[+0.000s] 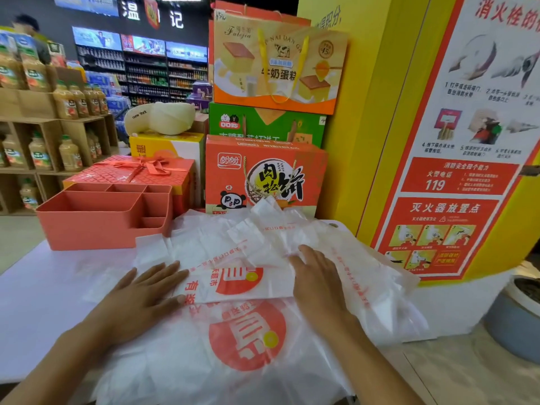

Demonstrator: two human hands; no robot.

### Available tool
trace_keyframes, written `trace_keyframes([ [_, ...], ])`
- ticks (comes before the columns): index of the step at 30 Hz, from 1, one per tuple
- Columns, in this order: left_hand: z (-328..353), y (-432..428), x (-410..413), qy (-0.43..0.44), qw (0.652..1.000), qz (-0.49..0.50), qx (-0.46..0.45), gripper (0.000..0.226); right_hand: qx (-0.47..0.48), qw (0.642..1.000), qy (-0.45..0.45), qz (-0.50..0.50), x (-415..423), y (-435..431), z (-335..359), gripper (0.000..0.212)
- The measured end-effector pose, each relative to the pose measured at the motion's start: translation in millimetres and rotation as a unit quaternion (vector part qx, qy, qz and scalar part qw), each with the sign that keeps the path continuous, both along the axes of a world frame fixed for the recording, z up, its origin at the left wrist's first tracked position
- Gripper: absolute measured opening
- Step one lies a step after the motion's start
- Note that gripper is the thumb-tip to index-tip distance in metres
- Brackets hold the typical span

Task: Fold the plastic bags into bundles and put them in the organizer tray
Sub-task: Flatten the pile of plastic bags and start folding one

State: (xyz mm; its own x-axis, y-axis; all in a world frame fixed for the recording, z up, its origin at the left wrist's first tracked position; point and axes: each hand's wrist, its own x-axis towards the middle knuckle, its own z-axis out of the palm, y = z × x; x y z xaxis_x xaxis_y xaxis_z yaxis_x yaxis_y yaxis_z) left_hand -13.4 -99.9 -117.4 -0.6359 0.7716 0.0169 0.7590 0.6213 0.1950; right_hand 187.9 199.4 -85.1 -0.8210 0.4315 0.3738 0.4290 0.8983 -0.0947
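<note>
In the head view, the left grip (140,296) and the right grip (318,282) are both lying spread, fingers straight, pressing down on the two ends of a half-folded plastic bag (239,282) and pinching nothing.

The likely trouble is the film itself. It is looking slick and springy, so the fold may be popping open as soon as either grip is lifting, and trapped air could be leaving the bundle puffy. The bag is also resting on a loose pile of bags (248,340) spreading under and beyond both grips. A sideways push could be dragging lower sheets along, or nudging those right of the right grip off the table (35,302) edge.

Between the grips, the bag is lying as a flat band: translucent white, wrinkled, with a round red logo and red lettering.

The organizer tray (87,226) is standing beyond the left grip, well apart from it. Its coral compartments are showing no bundle yet.
</note>
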Motion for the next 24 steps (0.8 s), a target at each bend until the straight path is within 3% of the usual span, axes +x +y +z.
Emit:
trace_keyframes([
  [5,-0.2,-1.9,0.4,-0.002,1.000,0.003,0.004,0.077,-0.160,0.986,0.030,0.033,-0.8,-8.2,-20.9,0.061],
  [8,-0.7,-2.4,2.2,0.001,1.000,0.009,0.008,0.079,-0.238,0.968,0.076,0.038,0.0,-2.8,-25.9,0.055],
  [12,-1.4,-1.2,-0.1,0.001,1.000,0.007,0.019,0.075,-0.170,0.982,0.069,0.050,-1.6,-3.7,-24.7,0.011],
  [14,-2.7,-2.2,0.4,0.000,1.000,0.005,0.024,0.077,-0.132,0.986,0.062,0.080,-2.3,-3.6,-26.3,0.006],
  [18,-1.7,-3.8,1.8,0.014,1.000,0.009,0.017,0.081,-0.155,0.983,0.036,0.094,-1.8,-8.5,-22.9,0.021],
  [22,-1.3,-6.3,2.8,0.024,0.999,0.016,0.034,0.080,-0.177,0.977,-0.030,0.117,1.6,-9.3,-19.3,0.078],
  [24,-0.5,-5.9,3.5,0.034,0.999,0.017,0.035,0.081,-0.161,0.979,-0.043,0.119,3.3,-11.6,-18.0,0.085],
])
